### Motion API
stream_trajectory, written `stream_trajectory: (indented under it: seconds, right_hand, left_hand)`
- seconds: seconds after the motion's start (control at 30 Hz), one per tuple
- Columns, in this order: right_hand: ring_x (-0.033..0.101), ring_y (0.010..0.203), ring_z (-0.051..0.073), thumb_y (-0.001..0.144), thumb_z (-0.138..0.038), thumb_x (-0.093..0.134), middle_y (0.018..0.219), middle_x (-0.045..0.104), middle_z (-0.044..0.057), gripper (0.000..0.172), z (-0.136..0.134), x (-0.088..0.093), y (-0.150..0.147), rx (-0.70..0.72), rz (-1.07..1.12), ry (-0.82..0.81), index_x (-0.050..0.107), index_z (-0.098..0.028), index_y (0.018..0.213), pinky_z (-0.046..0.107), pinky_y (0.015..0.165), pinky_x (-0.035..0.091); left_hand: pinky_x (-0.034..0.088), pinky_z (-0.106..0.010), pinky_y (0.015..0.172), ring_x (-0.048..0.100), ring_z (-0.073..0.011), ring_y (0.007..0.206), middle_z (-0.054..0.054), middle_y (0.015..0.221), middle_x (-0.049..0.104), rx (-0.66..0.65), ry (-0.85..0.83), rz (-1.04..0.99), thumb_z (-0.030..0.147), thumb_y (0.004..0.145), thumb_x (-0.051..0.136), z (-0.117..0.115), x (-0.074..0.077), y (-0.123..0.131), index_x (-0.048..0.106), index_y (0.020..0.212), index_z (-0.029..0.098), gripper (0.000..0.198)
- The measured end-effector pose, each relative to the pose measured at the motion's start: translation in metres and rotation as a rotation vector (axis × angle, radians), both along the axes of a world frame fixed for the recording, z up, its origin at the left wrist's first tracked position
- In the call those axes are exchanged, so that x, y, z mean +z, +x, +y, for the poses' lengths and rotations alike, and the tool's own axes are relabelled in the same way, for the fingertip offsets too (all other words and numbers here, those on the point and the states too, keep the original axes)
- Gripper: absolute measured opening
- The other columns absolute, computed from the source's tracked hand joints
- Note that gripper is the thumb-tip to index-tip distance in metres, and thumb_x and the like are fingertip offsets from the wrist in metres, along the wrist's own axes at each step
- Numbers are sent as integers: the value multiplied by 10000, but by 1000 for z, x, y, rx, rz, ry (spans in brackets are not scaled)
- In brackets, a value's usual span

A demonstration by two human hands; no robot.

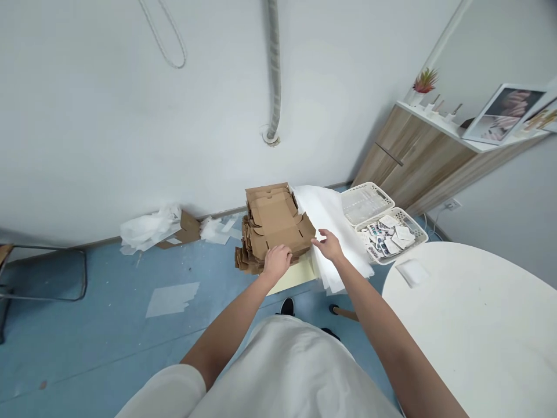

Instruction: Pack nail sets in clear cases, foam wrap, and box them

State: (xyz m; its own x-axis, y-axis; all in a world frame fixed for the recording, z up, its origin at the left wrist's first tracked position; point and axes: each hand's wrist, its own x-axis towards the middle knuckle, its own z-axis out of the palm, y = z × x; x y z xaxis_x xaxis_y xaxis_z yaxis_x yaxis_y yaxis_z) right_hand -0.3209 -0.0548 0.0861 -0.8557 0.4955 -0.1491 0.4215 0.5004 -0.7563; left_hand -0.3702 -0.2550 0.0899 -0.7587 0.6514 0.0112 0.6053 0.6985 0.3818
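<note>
A stack of flattened brown cardboard boxes (278,217) lies by the wall, its top one unfolded with raised side flaps. My left hand (277,261) is at the near edge of that top box, its fingers bent over the cardboard and the thumb at the edge. Beside the right flap is my right hand (329,244), thumb and fingers apart, fingertips at the flap's corner; firm contact cannot be made out. White foam sheets (333,217) lie to the right of the stack. Pale yellow board (293,277) shows under its near side.
White baskets (398,255) stand right of the sheets, one holding small cards and packets. A round white table (474,313) is at right, a wooden cabinet (418,151) behind. Plastic wrapping (152,226) and a translucent sheet (172,299) lie on the floor; a chair (47,299) stands left.
</note>
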Motion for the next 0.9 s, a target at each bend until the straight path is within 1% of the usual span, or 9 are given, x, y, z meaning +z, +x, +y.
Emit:
stream_trajectory:
  seconds: [0.13,0.23,0.33,0.43,0.57,0.63,0.7,0.8,0.9]
  right_hand:
    - [595,775,172,699,-500,516,1031,600,68,541,-6,12,-20,-38,-91,59,464,-211,1152,324,738,440]
    - [590,800,176,753,-450,450,957,628,46,431,-10,22,-30,-63,-112,79,494,-223,1116,301,703,443]
    - [589,760,172,793,-329,375,872,642,27,332,-14,31,-33,-5,-124,125,536,-242,1070,284,663,441]
    - [590,710,165,810,-276,319,849,642,17,370,-15,36,-28,38,-94,148,507,-261,1129,284,658,439]
    - [589,764,183,822,-288,307,909,641,22,395,-11,42,-10,-30,-41,181,472,-272,1180,300,695,434]
    - [584,798,192,823,-288,311,937,641,30,399,-7,45,2,-71,-11,187,471,-262,1188,302,710,428]
    - [582,794,200,826,-294,308,913,647,42,403,-2,47,16,-119,9,182,478,-240,1188,309,712,424]
    - [579,796,216,823,-321,317,890,650,60,415,8,46,43,-228,44,174,494,-201,1178,334,725,420]
    - [568,859,227,819,-348,317,960,634,73,437,19,42,79,-363,108,171,489,-178,1183,355,758,417]
  left_hand:
    - [397,-292,714,513,-166,780,-42,815,561,-21,102,-8,190,832,367,-6,-5,-5,550,784,182,189]
    - [400,-286,717,498,-161,784,-42,816,553,-26,218,9,191,847,338,-10,-9,-4,528,799,178,197]
    - [399,-289,713,500,-158,769,-41,799,550,-49,277,-11,206,848,342,-12,-9,0,521,795,178,189]
    - [394,-303,718,511,-166,778,-38,797,558,-64,273,-43,262,835,385,-12,-1,4,531,802,187,168]
    - [349,-369,832,486,-217,954,-74,989,545,42,249,16,373,797,446,-13,18,1,535,947,203,243]
    - [301,-412,893,417,-260,1080,-108,1123,487,147,216,50,407,780,461,-14,26,-8,501,1048,202,339]
    - [273,-462,909,343,-311,1155,-153,1231,400,279,154,40,445,742,498,-13,30,-19,414,1171,179,512]
    - [290,-500,883,336,-351,1167,-201,1284,342,373,82,-99,491,711,518,-10,25,-33,282,1267,143,697]
    - [368,-439,836,464,-312,1070,-187,1154,489,336,119,-301,459,718,533,2,13,-37,290,1260,138,676]
